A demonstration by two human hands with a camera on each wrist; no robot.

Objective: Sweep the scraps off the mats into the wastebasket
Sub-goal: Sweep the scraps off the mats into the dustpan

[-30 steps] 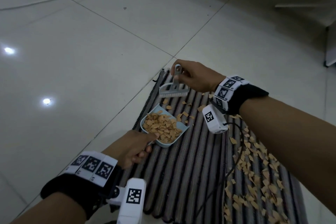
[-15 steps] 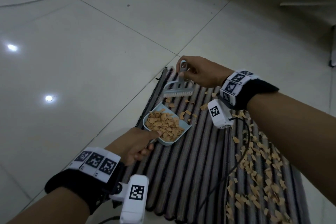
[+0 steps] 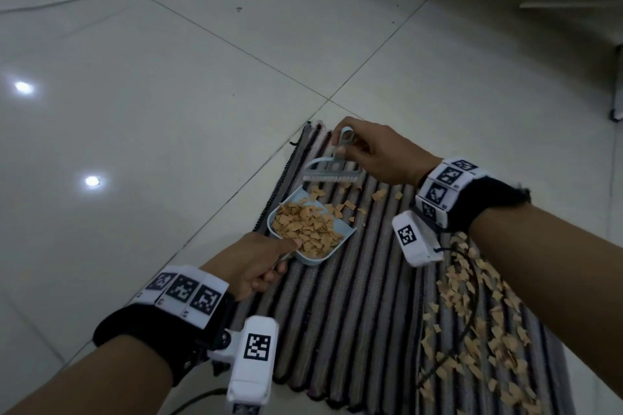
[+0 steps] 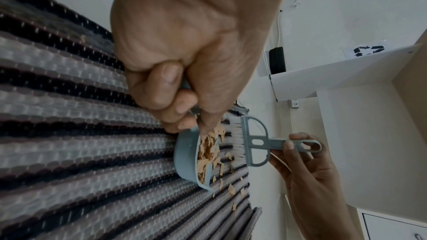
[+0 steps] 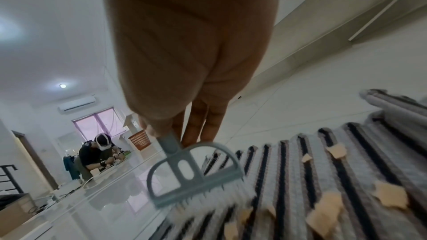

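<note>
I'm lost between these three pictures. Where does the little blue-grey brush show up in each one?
Head view: brush sits above centre, at the mat's far end, just beyond the dustpan.
Left wrist view: brush is right of centre, beyond the dustpan.
Right wrist view: brush is at lower centre, bristles on the mat.
Shared landmark: the striped mat under it.

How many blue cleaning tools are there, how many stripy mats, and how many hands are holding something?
Blue cleaning tools: 2, the dustpan and the brush.
Stripy mats: 1, the mat.
Hands holding something: 2, the left hand on the dustpan and the right hand on the brush.
Total: 5.
</note>
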